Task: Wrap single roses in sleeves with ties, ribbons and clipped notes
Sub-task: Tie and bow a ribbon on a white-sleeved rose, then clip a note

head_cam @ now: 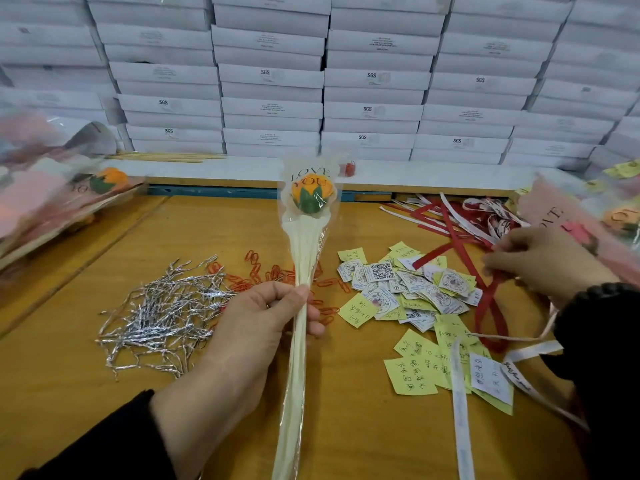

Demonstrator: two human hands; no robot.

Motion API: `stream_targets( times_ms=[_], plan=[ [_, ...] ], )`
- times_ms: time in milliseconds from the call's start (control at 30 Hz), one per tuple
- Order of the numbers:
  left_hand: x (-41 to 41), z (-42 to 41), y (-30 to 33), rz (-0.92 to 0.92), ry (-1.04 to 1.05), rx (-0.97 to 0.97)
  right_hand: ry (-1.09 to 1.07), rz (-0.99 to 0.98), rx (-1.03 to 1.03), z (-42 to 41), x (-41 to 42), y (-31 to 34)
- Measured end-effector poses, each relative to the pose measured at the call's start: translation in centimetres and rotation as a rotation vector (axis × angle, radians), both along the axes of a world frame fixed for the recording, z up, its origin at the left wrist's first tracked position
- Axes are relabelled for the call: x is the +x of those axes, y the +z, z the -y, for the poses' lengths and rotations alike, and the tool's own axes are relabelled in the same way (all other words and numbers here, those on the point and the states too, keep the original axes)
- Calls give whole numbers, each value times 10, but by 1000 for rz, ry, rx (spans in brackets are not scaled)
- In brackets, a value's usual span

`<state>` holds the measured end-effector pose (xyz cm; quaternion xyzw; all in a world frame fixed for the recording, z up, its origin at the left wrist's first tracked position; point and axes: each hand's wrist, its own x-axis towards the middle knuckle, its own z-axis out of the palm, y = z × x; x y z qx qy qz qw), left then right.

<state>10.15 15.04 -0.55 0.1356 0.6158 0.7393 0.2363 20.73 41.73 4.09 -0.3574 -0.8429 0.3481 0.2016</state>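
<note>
My left hand (266, 317) grips the gathered neck of a clear-and-cream sleeve (304, 258) printed "LOVE YOU", held upright over the table. Inside it sits an orange rose bud (310, 195) with green sepals. My right hand (540, 261) reaches into the tangle of red and white ribbons (460, 220) at the right, fingers curled on a red ribbon (491, 299). Silver twist ties (162, 313) lie in a heap left of the sleeve, orange paper clips (263, 275) behind my left hand. Yellow notes and round printed tags (408, 292) are piled in the middle right.
Wrapped roses are stacked at the far left (52, 188) and far right (588, 216). White boxes (322, 81) form a wall behind the wooden table (86, 393). Wooden sticks (166, 156) lie on the back ledge.
</note>
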Motion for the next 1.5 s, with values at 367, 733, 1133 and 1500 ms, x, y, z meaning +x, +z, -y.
stream_targets(
  times_ms=[367, 733, 1133, 1500],
  plan=[
    [5, -3, 6, 41, -48, 72, 277, -377, -567, 80, -30, 7],
    [11, -7, 6, 125, -236, 271, 363, -492, -590, 146, -45, -24],
    [-15, 2, 11, 110, 103, 216, 667, 214, -142, 96, -37, -11],
    [-14, 2, 12, 99, 144, 174, 503, 197, 144, 75, -36, -13]
  ],
)
